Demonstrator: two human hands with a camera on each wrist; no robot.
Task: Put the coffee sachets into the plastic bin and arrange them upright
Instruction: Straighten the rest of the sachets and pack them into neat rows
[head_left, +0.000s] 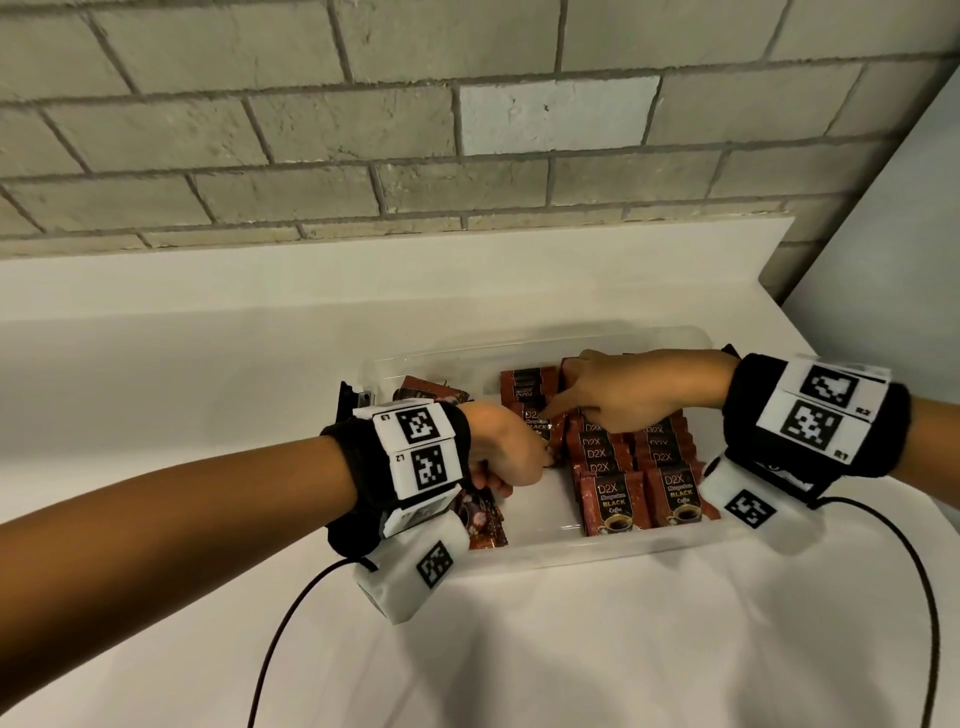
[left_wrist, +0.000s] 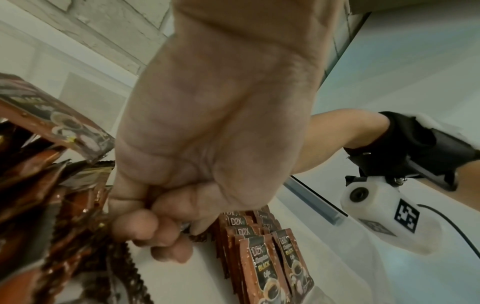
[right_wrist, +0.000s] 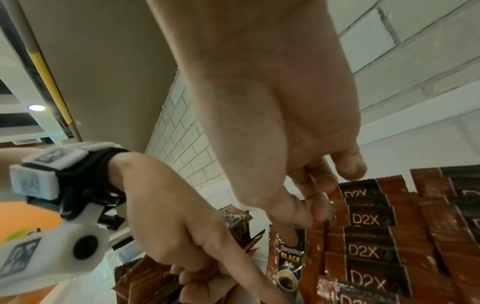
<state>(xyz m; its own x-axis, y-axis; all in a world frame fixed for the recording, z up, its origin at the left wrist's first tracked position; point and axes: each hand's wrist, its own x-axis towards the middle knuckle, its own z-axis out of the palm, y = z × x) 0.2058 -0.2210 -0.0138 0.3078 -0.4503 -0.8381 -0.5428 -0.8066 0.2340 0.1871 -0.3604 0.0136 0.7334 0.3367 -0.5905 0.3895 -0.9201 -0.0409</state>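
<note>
A clear plastic bin (head_left: 545, 553) sits on the white table. Its right half holds rows of upright brown D2X coffee sachets (head_left: 639, 467), also seen in the wrist views (left_wrist: 262, 259) (right_wrist: 374, 251). My right hand (head_left: 569, 410) reaches in from the right and pinches the top edge of one sachet (right_wrist: 288, 255) at the left end of the rows (head_left: 540, 428). My left hand (head_left: 519, 457) is curled in a fist (left_wrist: 155, 232) around a bunch of sachets (left_wrist: 64, 226) over the bin's left half, close beside the right hand's sachet.
More loose sachets lie tilted at the bin's back left (head_left: 431, 389) and front left (head_left: 483, 519). A grey brick wall (head_left: 467, 156) rises behind the table, a plain wall (head_left: 893, 249) closes the right side. Black cables (head_left: 291, 613) trail over the table's front.
</note>
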